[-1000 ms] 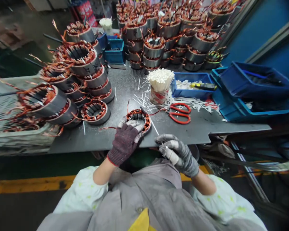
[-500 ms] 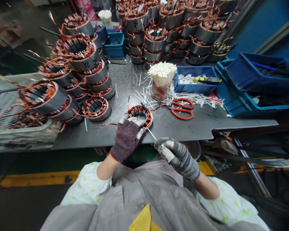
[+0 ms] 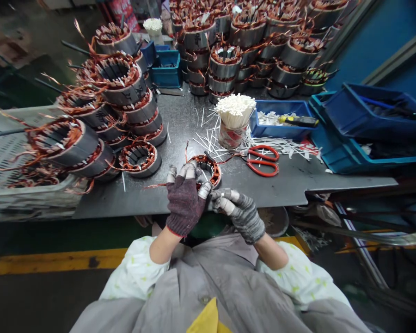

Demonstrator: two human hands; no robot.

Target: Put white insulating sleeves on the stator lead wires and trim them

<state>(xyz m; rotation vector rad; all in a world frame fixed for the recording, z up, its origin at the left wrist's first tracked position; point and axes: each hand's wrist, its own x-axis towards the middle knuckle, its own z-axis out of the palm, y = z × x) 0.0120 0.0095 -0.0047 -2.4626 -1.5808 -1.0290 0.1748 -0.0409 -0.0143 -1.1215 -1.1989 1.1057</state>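
Note:
A small motor stator (image 3: 215, 175) with copper windings lies near the front edge of the metal bench. My left hand (image 3: 183, 201), in a dark purple glove with taped fingertips, grips its left and near side, thumb at the near rim. Close against the near right rim is my right hand (image 3: 241, 212), in a grey glove, its thumb and fingers pinched on a thin white stick that is mostly hidden. A white length (image 3: 204, 175) shows inside the stator's bore. Copper leads stick out on both sides of the stator.
Red-handled scissors (image 3: 263, 160) lie to the right. Behind stand a tub of white sticks (image 3: 233, 125), loose sticks and a blue tray (image 3: 280, 127) holding a yellow cutter. Stacked stators (image 3: 125, 92) rise at left and back. Blue bins (image 3: 377, 115) are at far right.
My right hand has moved left and up to the stator's rim, and the white stick between them no longer shows its long free length. My left hand has shifted slightly, its fingers more spread.

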